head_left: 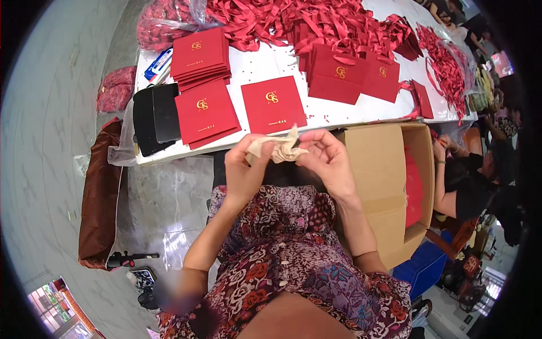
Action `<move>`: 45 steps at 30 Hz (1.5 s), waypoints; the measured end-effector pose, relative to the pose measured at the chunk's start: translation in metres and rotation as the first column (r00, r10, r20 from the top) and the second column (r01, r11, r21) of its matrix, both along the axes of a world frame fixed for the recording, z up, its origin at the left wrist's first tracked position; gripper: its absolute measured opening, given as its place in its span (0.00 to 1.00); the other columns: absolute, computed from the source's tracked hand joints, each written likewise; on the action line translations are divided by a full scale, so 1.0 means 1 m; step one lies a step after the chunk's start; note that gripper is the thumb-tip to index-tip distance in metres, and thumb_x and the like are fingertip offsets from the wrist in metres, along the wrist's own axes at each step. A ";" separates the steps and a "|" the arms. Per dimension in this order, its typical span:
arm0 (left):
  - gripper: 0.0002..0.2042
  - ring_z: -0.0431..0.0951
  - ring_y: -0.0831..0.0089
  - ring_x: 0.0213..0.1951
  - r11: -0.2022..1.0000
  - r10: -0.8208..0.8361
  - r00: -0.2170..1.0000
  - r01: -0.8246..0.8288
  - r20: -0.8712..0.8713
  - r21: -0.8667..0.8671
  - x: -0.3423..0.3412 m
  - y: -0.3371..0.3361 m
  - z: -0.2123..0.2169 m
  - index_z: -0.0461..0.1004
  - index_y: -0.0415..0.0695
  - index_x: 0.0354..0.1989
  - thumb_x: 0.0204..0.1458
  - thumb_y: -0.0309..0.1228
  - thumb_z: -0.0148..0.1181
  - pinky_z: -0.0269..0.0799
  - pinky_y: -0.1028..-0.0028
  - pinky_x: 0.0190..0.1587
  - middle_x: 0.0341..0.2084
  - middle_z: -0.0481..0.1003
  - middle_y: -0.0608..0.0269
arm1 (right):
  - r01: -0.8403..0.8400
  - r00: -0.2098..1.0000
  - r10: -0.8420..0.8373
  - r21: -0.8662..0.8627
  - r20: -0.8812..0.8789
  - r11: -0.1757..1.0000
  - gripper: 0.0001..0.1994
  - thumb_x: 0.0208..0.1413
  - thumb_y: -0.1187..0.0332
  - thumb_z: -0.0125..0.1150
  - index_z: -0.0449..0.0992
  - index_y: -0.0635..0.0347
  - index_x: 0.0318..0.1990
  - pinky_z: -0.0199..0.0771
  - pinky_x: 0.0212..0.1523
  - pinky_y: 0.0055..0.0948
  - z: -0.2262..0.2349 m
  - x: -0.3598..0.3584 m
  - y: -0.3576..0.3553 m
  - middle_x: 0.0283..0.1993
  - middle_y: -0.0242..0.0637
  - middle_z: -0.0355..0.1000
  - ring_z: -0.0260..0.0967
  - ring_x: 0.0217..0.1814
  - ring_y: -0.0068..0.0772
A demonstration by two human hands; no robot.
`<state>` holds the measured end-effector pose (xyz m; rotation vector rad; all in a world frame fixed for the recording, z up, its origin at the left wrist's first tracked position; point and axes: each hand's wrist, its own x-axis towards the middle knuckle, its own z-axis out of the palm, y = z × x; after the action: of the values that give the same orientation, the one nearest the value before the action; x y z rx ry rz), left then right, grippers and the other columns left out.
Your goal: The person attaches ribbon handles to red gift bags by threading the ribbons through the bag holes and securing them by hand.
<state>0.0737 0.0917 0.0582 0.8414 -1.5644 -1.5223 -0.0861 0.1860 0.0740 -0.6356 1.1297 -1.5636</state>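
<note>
A crumpled cream-coloured piece of tissue or thin paper [281,148] hangs just in front of the table's near edge. My left hand [244,169] pinches its left side between thumb and fingers. The thumb and fingertips of my right hand [332,164] close on its right side. Just beyond my hands a single square red paper bag [275,110] with gold print lies flat. To its left is a small stack of similar red bags [208,113], with a taller stack [199,56] behind it.
On the white table [254,62] lie heaped red ribbons [254,22] and more red bags [336,73]. Black flat cases [155,116] sit at the left edge. An open cardboard box [372,181] stands at my right, before a co-worker [468,186]. A brown cover [101,198] is at left.
</note>
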 end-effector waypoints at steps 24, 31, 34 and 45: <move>0.02 0.79 0.64 0.35 0.829 -0.512 0.491 0.071 -0.704 -0.554 0.014 0.029 0.176 0.76 0.45 0.36 0.57 0.25 0.62 0.79 0.73 0.40 0.36 0.77 0.59 | 0.527 0.847 -0.243 -0.679 0.474 0.512 0.07 0.58 0.76 0.62 0.73 0.57 0.28 0.81 0.31 0.23 0.168 0.103 0.012 0.32 0.38 0.74 0.75 0.31 0.31; 0.03 0.78 0.73 0.34 0.893 -0.336 0.604 -0.039 -0.722 -0.448 0.002 0.032 0.168 0.75 0.46 0.32 0.55 0.23 0.62 0.76 0.74 0.37 0.35 0.76 0.66 | 0.314 0.708 0.115 -0.457 0.697 0.832 0.05 0.55 0.81 0.60 0.71 0.63 0.31 0.66 0.19 0.24 0.185 0.094 0.002 0.25 0.36 0.68 0.66 0.25 0.26; 0.04 0.77 0.75 0.34 0.903 -0.255 0.646 -0.106 -0.719 -0.416 -0.003 0.040 0.173 0.75 0.48 0.32 0.55 0.24 0.63 0.74 0.75 0.37 0.35 0.76 0.68 | 0.342 0.689 0.095 -0.438 0.718 0.831 0.05 0.55 0.81 0.60 0.71 0.63 0.31 0.66 0.19 0.24 0.189 0.099 0.007 0.26 0.36 0.68 0.66 0.25 0.26; 0.07 0.73 0.82 0.33 0.856 0.105 0.752 -0.401 -0.650 -0.326 -0.015 0.059 0.178 0.75 0.55 0.30 0.53 0.24 0.64 0.66 0.80 0.36 0.33 0.75 0.75 | 0.394 0.595 0.063 -0.359 0.802 0.846 0.05 0.56 0.79 0.60 0.70 0.63 0.31 0.66 0.20 0.24 0.186 0.110 0.002 0.26 0.36 0.67 0.66 0.25 0.26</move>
<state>0.0589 0.1507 0.2362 0.2294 -1.1608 -1.0089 0.0236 0.1884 0.2598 -0.0736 0.0660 -2.0317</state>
